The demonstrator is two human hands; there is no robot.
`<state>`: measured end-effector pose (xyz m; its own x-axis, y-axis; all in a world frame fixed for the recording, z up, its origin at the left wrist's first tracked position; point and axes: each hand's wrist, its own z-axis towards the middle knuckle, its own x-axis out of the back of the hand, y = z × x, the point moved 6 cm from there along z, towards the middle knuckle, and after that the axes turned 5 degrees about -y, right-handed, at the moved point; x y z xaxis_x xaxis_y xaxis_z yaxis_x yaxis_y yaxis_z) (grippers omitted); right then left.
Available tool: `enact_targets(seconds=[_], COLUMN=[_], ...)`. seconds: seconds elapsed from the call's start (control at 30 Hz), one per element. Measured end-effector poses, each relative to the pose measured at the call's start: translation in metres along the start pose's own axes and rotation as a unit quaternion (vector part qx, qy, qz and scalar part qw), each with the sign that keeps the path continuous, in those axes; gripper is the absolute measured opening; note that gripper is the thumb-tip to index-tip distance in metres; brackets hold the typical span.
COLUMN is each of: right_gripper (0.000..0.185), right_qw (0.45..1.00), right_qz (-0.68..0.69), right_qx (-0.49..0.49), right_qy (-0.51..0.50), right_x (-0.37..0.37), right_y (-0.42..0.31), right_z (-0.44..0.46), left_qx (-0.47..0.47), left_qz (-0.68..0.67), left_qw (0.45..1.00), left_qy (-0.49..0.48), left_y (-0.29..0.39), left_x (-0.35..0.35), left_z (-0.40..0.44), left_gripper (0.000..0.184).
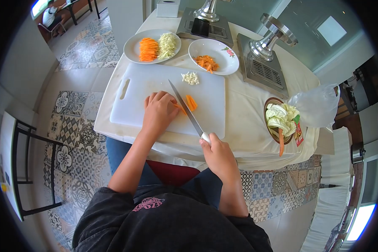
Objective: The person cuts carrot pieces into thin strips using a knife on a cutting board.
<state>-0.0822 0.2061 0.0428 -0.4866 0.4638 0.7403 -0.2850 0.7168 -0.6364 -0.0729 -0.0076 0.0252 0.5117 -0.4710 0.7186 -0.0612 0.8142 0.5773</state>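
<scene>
My right hand is wrapped round the white handle of a kitchen knife, whose long blade points away across the cutting board. Bent over a piece of carrot at the blade's left side, my left hand presses it down on the board; the fingers partly hide it. Several carrot slices lie just right of the blade. Farther back on the board sits a small heap of chopped pale bits, perhaps garlic.
Behind the board stand a plate with shredded carrot and pale green shreds, and a bowl with carrot peelings. At right are two metal stands, a bowl of cabbage and a plastic bag. A person sits far left.
</scene>
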Motion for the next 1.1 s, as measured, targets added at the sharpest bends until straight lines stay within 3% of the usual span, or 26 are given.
enact_targets(seconds=[0.17,0.27,0.47,0.77,1.1], right_gripper=[0.032,0.031,0.03,0.03,0.031], right_qw=[0.999,0.999,0.996,0.994,0.997], right_qz=[0.03,0.042,0.078,0.087,0.063], right_qx=[-0.022,-0.019,-0.037,-0.065,-0.008], right_qy=[-0.026,-0.011,0.003,0.018,-0.04], right_x=[0.008,0.012,0.021,0.035,0.011], right_y=[0.002,0.009,0.019,0.029,0.009], right_z=[-0.006,-0.01,-0.019,-0.027,-0.023], left_qx=[0.002,-0.011,-0.073,-0.041,-0.106], left_qz=[-0.083,-0.035,0.021,-0.048,-0.013], left_qw=[0.996,0.999,0.997,0.992,0.993], left_qy=[-0.031,0.009,-0.007,-0.108,-0.043], left_y=[-0.01,-0.006,0.004,-0.004,-0.019], left_x=[0.008,0.019,0.011,0.013,0.039], left_z=[-0.003,-0.008,-0.01,-0.011,-0.005], left_gripper=[0.01,0.007,0.007,0.007,0.015])
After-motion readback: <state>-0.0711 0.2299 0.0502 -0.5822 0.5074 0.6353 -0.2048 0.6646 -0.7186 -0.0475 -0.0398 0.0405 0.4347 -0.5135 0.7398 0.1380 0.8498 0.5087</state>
